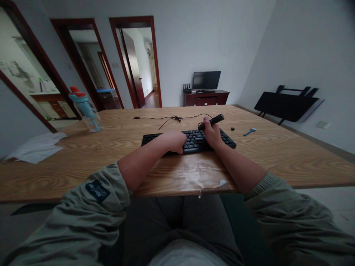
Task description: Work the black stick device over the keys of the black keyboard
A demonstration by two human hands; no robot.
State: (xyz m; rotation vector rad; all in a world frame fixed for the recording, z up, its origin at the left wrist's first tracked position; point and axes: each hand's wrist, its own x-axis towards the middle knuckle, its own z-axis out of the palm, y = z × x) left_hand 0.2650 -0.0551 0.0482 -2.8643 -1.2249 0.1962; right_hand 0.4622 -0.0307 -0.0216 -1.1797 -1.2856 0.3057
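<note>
A black keyboard [194, 142] lies on the wooden table in front of me. My left hand [176, 141] is closed over its middle-left part, with the thumb down by the front edge; the far fingers are hidden. My right hand [211, 133] grips a thick black stick-shaped tool [216, 119] above the keyboard's right part. The tool's rear end points up to the right, while its working end, near the keys, is too small to make out. Behind the keyboard, its black cable [176, 118] lies loosely bundled.
Right of the keyboard are a small black piece [232, 129] and a blue brush-like tool [250, 132] with a pale head. A clear bottle [88, 112] with a blue and red lid stands at the left, near white paper sheets [39, 146]. The wooden table [277, 159] has a peeling front edge.
</note>
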